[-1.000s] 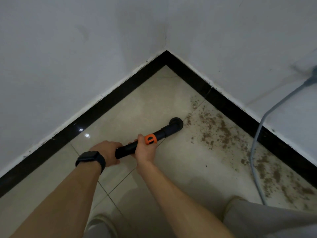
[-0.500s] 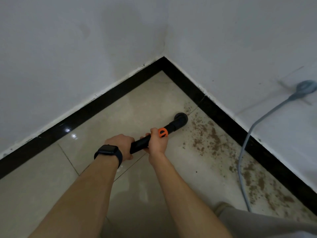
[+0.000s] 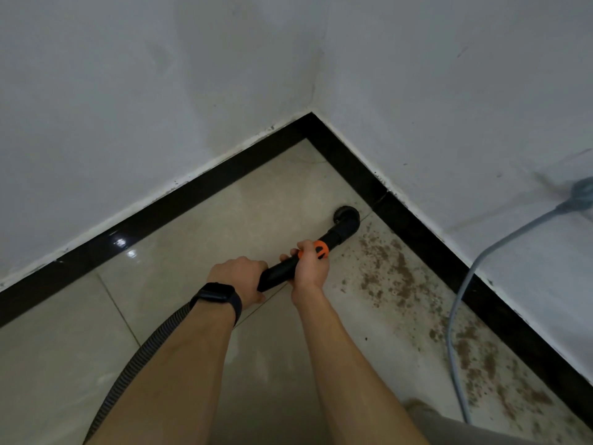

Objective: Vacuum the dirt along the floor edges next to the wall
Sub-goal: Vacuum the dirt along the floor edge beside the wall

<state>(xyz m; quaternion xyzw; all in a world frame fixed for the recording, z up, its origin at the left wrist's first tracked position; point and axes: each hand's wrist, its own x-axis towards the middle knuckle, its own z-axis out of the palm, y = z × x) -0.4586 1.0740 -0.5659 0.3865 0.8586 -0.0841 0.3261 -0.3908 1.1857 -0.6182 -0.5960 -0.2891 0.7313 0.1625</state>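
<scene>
Two hands (image 3: 239, 277) (image 3: 311, 268) around vacuum wand (image 3: 278, 273)

Black vacuum wand (image 3: 282, 273) (orange collar (image 3: 321, 248)); brown dirt (image 3: 398, 274) speckling beige floor (image 3: 199, 252); black skirting (image 3: 179, 200); white wall (image 3: 128, 91).

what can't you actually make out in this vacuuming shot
Head view, the only one:
- Mouth of the nozzle: faces down, hidden by its own body; floor contact unclear.
- End of the hose: runs off the bottom edge; the vacuum itself is out of frame.
- Ends of the grey cable: top blurred and cut by the right edge; bottom goes behind the trouser leg.
- Rear of the wand: covered by the left hand.
</scene>
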